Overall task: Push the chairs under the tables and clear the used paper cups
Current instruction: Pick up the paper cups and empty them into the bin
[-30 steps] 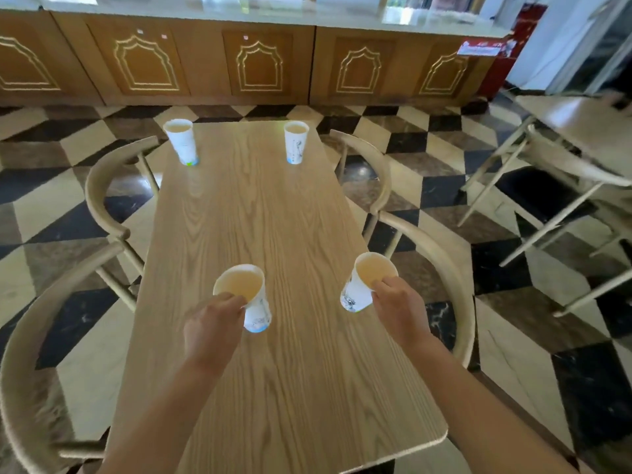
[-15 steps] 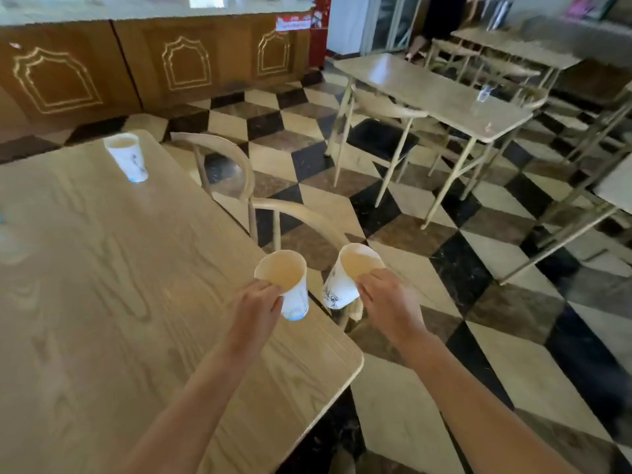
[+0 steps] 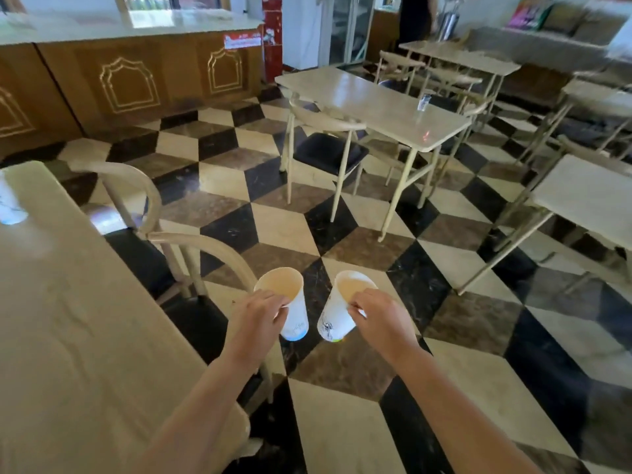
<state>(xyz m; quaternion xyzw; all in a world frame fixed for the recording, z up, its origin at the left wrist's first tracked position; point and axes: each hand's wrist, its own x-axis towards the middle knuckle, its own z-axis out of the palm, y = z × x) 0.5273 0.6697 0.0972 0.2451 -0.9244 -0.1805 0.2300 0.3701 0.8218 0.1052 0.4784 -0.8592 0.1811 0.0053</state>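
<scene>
My left hand [image 3: 260,316] grips a white paper cup [image 3: 290,302] by its rim, held above the checkered floor beside the wooden table [image 3: 68,319]. My right hand [image 3: 379,319] pinches the rim of a second white paper cup [image 3: 337,313], tilted slightly left, close beside the first. Both cups are off the table. Another paper cup [image 3: 8,203] stands blurred on the table at the far left edge. Two curved-back wooden chairs [image 3: 143,206] stand along the table's right side, the nearer chair [image 3: 212,254] just left of my left hand.
A second table [image 3: 376,107] with a dark-seated chair [image 3: 328,148] and a small glass [image 3: 423,105] stands ahead. More tables and chairs fill the right side. A wooden counter [image 3: 136,80] runs along the back left. A person [image 3: 415,18] stands at the far back.
Both hands lifted their cups off the table and carried them out over the floor. My view swung right, away from the table toward the room.
</scene>
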